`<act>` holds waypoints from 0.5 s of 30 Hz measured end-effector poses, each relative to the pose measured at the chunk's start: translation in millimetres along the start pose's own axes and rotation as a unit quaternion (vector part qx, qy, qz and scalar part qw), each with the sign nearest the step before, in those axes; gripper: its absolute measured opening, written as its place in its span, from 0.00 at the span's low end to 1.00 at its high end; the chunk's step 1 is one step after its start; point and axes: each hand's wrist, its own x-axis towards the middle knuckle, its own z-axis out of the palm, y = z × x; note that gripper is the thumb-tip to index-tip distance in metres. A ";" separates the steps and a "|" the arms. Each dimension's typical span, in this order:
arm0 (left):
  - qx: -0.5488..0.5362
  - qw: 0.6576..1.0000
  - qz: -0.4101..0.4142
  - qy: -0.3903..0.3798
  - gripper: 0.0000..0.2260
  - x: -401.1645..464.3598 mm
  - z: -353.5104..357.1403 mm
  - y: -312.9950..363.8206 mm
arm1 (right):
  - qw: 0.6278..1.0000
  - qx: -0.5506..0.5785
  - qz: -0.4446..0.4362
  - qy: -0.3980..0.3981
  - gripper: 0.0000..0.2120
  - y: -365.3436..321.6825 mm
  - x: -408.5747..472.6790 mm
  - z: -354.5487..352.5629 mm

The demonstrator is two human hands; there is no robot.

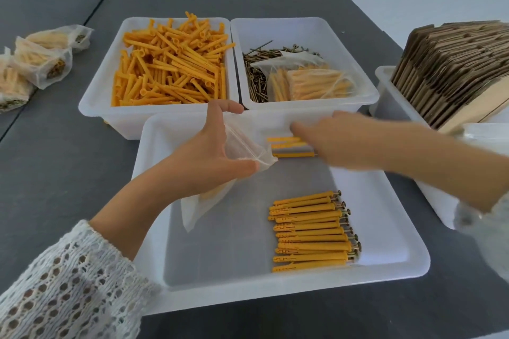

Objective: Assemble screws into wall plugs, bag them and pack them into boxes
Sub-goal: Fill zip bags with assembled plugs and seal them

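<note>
Left fingers [234, 109] grasping clear bag [245, 146], blurred right fingers [300, 129] touching plugs [289, 143] beside it

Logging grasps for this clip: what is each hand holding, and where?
The left hand grips a clear plastic bag at its open mouth. The blurred right hand reaches the assembled plugs; a grip cannot be told.

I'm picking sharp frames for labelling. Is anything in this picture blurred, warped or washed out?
Head view: the right hand is smeared by motion blur over a few plugs, its grip unreadable; the left hand holding the clear bag is fairly sharp; the row of assembled plugs is crisp; wide-angle distortion bends the front tray and table edges; lighting is soft and even, without hard shadows.
</note>
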 end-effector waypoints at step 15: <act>-0.101 0.992 0.015 0.076 0.31 8.8 -2.0 -3.5 | 0.931 0.351 -0.035 0.090 0.13 1.2 11.1 -67.0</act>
